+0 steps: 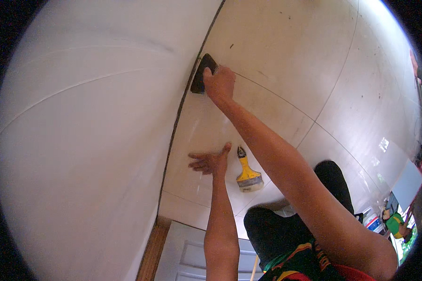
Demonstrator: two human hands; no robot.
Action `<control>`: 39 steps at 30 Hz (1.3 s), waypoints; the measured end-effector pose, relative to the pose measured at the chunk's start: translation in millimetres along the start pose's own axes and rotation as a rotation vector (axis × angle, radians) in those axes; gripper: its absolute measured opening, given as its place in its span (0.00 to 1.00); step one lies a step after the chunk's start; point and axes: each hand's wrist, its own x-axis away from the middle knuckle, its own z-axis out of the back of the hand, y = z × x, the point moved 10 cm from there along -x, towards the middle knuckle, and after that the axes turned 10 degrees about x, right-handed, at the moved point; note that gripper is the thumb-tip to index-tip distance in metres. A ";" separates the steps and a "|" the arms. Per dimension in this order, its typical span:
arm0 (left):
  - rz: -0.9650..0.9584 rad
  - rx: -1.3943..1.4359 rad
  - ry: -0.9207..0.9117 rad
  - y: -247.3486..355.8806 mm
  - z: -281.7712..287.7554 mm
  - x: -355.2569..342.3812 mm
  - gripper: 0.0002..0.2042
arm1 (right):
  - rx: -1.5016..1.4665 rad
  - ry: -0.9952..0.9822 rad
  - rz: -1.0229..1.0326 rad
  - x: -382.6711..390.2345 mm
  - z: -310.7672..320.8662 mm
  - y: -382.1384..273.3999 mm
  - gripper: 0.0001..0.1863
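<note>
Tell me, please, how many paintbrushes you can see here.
1: the yellow paintbrush lies on the tiled floor, just right of the left hand. Others might be hidden near the picture's crowded right edge.

The right hand (220, 84) covers part of the dark block (198, 84), so the block's right side is partly hidden, and most fingers of this hand cannot be seen. The fingers of the left hand (215, 162) look a little blurred. The near edge cuts off the pale panelled board (173, 248), and the crowded objects (390, 206) at near right are too small to tell.
</note>
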 end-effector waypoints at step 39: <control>-0.034 0.011 -0.035 2.0 -10.5 1.6 0.73 | 0.013 0.068 0.191 -17.1 7.7 -6.6 0.24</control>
